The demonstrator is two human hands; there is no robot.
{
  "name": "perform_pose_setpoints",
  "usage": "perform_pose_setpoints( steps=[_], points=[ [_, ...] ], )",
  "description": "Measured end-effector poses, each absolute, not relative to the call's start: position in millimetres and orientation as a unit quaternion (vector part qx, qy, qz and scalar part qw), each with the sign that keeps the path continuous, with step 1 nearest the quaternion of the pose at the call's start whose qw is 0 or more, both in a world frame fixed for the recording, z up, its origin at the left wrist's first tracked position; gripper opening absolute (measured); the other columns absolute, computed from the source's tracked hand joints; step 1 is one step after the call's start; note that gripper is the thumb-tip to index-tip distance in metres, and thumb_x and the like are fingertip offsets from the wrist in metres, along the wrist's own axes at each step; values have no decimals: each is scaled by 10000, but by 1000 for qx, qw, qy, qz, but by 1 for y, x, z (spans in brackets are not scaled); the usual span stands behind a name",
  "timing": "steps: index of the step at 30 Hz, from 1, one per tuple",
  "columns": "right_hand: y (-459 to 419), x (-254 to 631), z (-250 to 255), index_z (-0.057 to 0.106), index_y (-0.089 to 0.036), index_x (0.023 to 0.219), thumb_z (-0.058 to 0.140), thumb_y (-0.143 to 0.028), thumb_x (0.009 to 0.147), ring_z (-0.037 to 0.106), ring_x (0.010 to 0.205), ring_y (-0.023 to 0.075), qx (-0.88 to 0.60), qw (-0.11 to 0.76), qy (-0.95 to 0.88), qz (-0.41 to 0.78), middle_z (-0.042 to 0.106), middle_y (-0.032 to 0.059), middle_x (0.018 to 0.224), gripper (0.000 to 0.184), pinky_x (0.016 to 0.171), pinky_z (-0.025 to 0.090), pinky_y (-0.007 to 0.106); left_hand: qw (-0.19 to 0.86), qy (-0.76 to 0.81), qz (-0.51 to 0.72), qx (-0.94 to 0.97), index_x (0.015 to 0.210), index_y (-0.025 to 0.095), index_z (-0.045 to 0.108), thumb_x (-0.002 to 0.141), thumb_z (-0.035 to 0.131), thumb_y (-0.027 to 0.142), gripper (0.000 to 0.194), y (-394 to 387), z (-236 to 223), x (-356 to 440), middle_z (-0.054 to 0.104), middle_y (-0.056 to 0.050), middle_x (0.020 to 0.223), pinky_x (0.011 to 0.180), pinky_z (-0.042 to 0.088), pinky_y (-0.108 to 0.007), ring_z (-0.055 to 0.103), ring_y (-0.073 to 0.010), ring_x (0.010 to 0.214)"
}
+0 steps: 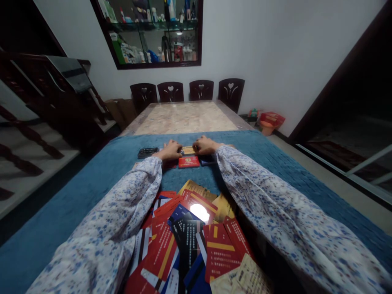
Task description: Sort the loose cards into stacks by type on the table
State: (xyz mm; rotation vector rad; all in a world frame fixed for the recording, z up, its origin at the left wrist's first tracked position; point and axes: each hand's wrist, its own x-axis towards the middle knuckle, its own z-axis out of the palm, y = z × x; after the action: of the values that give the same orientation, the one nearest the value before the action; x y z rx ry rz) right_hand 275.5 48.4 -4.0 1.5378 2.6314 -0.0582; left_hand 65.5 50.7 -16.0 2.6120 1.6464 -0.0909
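Observation:
Both my arms in flowered sleeves reach forward over a blue cloth (92, 179). My left hand (169, 150) and my right hand (206, 145) meet on a gold card (187, 150), fingers curled on its two ends. A red card (188, 162) lies just in front of it. A black card (148, 152) lies left of my left hand, and a dark blue card (207, 161) shows under my right wrist. Close to me lies a loose heap of cards (190, 237), red, black, blue and gold.
Beyond the cloth the marble table top (183, 117) runs to several dark wooden chairs (201, 90) by the white wall. A glass-fronted wall cabinet (153, 32) holds bottles. A wooden staircase (45, 102) stands at left, a red bag (271, 121) on the floor at right.

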Motion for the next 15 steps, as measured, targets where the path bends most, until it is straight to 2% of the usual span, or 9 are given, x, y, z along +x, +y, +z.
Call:
perform_pose_setpoints(
  steps=[6, 15],
  points=[
    [53, 276, -5, 767, -224, 1195, 660, -378, 869, 542, 1243, 363, 504, 47, 862, -17, 693, 136, 1324, 376, 850, 455, 359, 24, 531, -28, 846, 1281, 212, 675, 853, 609, 299, 442, 53, -17, 66, 621, -142, 1363, 1109, 412, -576, 434, -377, 1353],
    [55, 278, -3, 799, -244, 1148, 678, -391, 848, 559, 1219, 349, 503, 40, 863, -18, 734, 108, 1255, 356, 840, 461, 353, 18, 528, -24, 849, 1183, 237, 709, 818, 607, 291, 382, 55, -19, 66, 637, -148, 1316, 1058, 433, -592, 418, -400, 1361]
  ],
)
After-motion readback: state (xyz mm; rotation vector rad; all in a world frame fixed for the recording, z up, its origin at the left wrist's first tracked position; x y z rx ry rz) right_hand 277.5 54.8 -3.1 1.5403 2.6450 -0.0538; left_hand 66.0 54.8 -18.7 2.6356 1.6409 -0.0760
